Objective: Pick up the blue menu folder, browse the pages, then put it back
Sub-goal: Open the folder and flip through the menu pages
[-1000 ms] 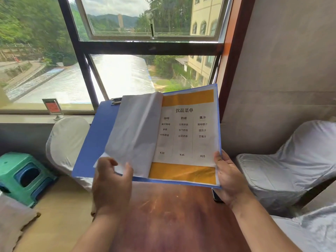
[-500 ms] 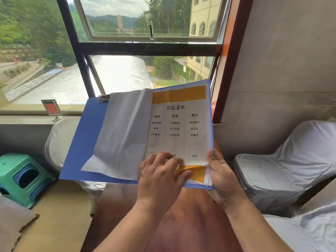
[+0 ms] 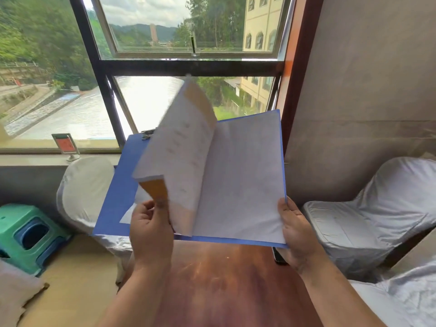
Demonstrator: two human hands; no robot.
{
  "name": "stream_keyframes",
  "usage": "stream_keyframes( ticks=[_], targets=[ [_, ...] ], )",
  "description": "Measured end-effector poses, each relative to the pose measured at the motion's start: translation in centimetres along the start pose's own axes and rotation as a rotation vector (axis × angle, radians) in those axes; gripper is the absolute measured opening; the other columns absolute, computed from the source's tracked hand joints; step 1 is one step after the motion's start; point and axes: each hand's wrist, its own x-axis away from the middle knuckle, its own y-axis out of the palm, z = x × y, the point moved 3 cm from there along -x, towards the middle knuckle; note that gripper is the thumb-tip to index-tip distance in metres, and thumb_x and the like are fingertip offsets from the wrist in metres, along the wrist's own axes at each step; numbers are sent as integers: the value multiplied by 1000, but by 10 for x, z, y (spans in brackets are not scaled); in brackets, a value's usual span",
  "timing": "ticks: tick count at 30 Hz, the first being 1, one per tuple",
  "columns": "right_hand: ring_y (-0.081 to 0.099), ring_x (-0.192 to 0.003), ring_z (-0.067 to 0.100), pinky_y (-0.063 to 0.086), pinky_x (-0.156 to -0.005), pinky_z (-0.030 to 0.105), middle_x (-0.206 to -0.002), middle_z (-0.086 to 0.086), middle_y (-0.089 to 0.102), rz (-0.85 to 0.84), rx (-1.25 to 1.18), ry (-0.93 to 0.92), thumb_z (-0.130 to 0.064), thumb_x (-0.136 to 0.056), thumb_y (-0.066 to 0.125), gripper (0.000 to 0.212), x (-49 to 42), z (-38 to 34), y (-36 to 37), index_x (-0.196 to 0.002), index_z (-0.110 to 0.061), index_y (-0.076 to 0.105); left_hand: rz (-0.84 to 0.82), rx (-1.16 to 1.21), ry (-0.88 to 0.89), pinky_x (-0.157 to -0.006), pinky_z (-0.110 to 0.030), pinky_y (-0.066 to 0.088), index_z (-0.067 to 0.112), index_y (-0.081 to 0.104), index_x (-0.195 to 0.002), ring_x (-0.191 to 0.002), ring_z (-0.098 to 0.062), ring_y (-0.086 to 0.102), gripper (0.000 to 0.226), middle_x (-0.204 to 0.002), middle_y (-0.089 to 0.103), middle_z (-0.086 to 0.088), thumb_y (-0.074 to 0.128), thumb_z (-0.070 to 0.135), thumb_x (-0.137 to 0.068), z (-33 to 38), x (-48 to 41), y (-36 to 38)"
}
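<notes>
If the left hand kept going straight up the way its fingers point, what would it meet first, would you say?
Most likely the lifted page that the left hand is pinching at its orange corner; beyond it, the blue menu folder. Depth is unclear.

Bare table (image 3: pixel 224 286) top is seen below the raised folder (image 3: pixel 113 201), open at lower centre. A dark phone (image 3: pixel 278 256) lies at the table's right edge, under the right hand (image 3: pixel 299 234). Covered chairs block the right (image 3: pixel 368 223) and the far left (image 3: pixel 85 185). A green stool (image 3: pixel 26 234) stands at lower left. The sill sign (image 3: pixel 66 145) stands at the window.
</notes>
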Motion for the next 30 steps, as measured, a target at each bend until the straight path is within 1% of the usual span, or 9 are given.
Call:
stream_keyframes(
  ticks=[2,6,9,12,16,18,22,25,30],
  targets=[
    [77,-118,32,66,-89,42,-132,14,79,-15,-13,-12,-36,-101,60,34,-1,-2,-1,-124,-22,81,12,55,-146,-79,-64,63,18,68,-93,-75,-37,74,36,-81,73,-10,63,53,-96,-11,-9,-11],
    [74,-124,34,65,-91,41,-137,16,76,-48,-32,-8,-34,-103,58,38,-3,0,-2,-131,-17,77,28,116,-295,-68,-44,66,5,65,-106,-49,-16,67,29,-66,65,-7,63,34,-104,-24,-15,-22],
    [73,-124,35,65,-91,42,-137,17,76,-51,-32,-5,-34,-103,58,40,-3,1,0,-133,-15,75,110,-10,-234,-66,-38,54,11,57,-108,-69,-23,67,24,-74,64,0,66,32,-101,-24,-17,-25],
    [74,-124,35,65,-95,46,-136,17,76,-38,-27,1,-32,-104,57,39,-2,2,4,-133,-13,75,189,-251,-4,-81,-46,48,15,50,-109,-97,-35,62,25,-95,60,-4,69,21,-95,-8,-11,-28],
    [71,-127,39,51,-110,55,-136,19,76,10,2,24,-26,-113,48,36,-3,6,4,-135,-11,72,33,-742,641,-100,-56,43,15,74,-108,-113,-33,56,30,-111,67,-9,70,-2,-84,14,9,-6],
    [68,-130,42,46,-116,60,-136,20,75,30,7,28,-25,-113,49,36,-4,10,6,-137,-9,70,-162,-840,784,-106,-54,47,17,79,-110,-120,-34,62,27,-121,72,-7,71,13,-85,20,22,15],
    [63,-136,44,37,-122,67,-143,23,70,1,-15,18,-31,-107,54,44,-1,12,15,-142,-8,67,-506,-859,719,-119,-47,40,22,73,-130,-139,-29,54,58,-146,65,-3,63,60,-87,21,46,51],
    [57,-141,48,32,-124,70,-148,29,64,-27,-66,20,-30,-105,55,48,0,12,18,-145,-4,62,-512,-862,768,-120,-49,40,27,71,-132,-143,-26,51,67,-150,62,0,57,72,-84,18,58,65],
    [63,-132,50,37,-120,72,-141,28,70,-55,-57,12,-30,-105,55,41,0,10,16,-136,-8,70,-434,-785,850,-100,-50,54,24,79,-101,-117,-31,67,37,-125,75,0,64,56,-90,19,58,68]
  ],
)
